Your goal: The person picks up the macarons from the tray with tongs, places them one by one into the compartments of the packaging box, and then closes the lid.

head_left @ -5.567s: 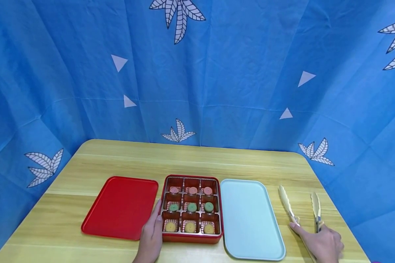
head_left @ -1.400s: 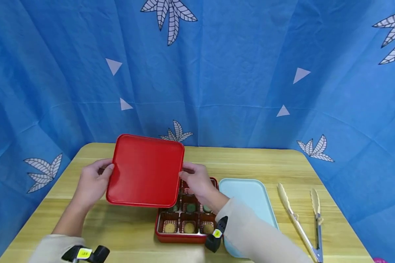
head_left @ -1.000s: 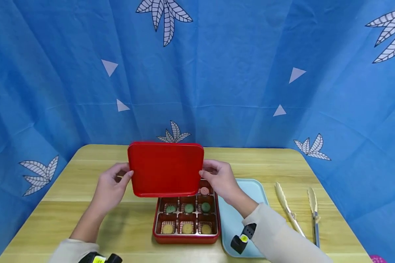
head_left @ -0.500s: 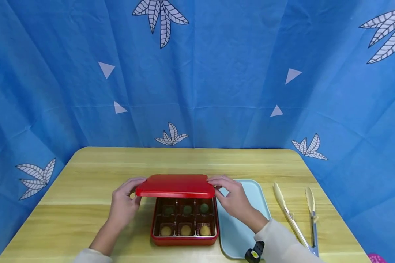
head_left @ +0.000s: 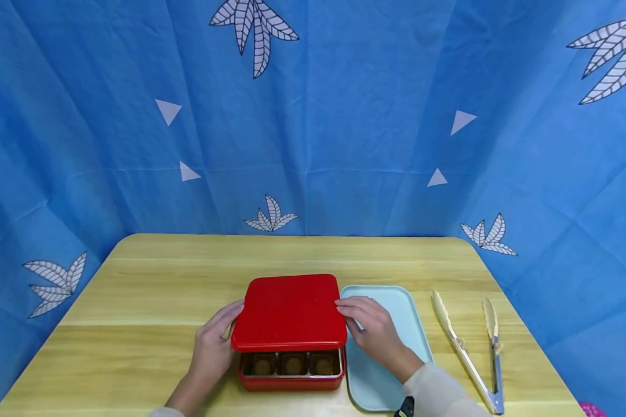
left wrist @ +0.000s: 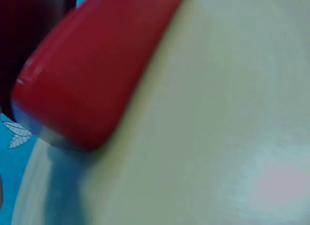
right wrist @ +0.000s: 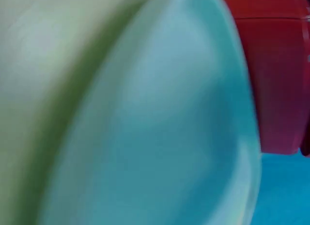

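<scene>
A red lid (head_left: 292, 313) lies tilted over the red compartment box (head_left: 292, 383), its front edge raised. Under that edge the front row of compartments shows, each with a round yellowish piece (head_left: 294, 365); the lid hides the rows behind. At the lid's left side my left hand (head_left: 212, 347) grips its edge. My right hand (head_left: 372, 327) holds the opposite edge, thumb below and fingers on top. Neither hand shows clearly in the wrist views; the left wrist view has the box's red wall (left wrist: 97, 75), the right wrist view its side (right wrist: 281, 84).
A light blue tray (head_left: 381, 376) lies flat against the box's right side, partly under my right forearm. Further right, metal tongs (head_left: 469, 359) with pale tips lie spread on the wooden table (head_left: 135, 324). A blue patterned curtain (head_left: 313, 116) hangs behind.
Both hands have lifted the lid from the table at left, turned it over and carried it right onto the box. In the last half second its front edge came down toward me.
</scene>
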Available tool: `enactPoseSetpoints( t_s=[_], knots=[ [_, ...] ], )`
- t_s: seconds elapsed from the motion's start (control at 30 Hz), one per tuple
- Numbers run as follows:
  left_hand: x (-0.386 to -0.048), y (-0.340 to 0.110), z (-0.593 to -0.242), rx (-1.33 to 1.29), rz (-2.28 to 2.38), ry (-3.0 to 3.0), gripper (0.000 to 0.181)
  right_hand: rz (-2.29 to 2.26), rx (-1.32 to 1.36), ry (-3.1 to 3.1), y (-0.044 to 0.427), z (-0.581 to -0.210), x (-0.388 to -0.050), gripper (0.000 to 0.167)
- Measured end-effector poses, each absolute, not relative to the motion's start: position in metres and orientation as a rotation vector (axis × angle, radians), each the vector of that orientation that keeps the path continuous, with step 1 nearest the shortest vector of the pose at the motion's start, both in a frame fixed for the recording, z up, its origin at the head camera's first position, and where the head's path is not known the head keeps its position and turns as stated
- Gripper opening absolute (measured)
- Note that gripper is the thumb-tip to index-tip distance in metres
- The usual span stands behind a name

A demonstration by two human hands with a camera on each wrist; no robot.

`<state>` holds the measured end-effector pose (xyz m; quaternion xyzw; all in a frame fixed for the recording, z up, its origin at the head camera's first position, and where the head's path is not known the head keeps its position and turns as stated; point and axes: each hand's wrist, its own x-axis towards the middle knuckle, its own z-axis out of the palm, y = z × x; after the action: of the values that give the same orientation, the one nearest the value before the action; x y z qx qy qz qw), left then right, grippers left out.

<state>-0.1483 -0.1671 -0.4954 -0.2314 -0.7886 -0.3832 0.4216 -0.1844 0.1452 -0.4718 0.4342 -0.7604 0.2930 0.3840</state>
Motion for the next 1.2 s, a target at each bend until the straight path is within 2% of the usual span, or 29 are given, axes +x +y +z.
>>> enactPoseSetpoints(
  t_s=[0.3,0.8,0.93,1.03,1.2],
  knots=[
    [-0.140,-0.166,-0.523,-0.597,-0.850,-1.913,0.037,0.619,1.139,-1.875,0.148,-0.500,-0.176,0.023],
    [-0.134,-0.167,-0.529,-0.602,-0.837,-1.986,0.036,0.531,1.189,-2.067,0.157,-0.494,-0.165,0.030],
    [-0.134,-0.170,-0.525,-0.539,-0.921,-2.104,0.023,0.550,1.226,-2.150,0.160,-0.488,-0.163,0.023],
    [-0.137,-0.172,-0.518,-0.399,-1.081,-2.259,0.030,0.706,1.111,-2.307,0.158,-0.482,-0.165,0.030],
    [-0.145,-0.169,-0.502,-0.152,-1.486,-2.530,0.044,1.280,0.616,-2.645,0.140,-0.473,-0.174,0.048]
  ],
)
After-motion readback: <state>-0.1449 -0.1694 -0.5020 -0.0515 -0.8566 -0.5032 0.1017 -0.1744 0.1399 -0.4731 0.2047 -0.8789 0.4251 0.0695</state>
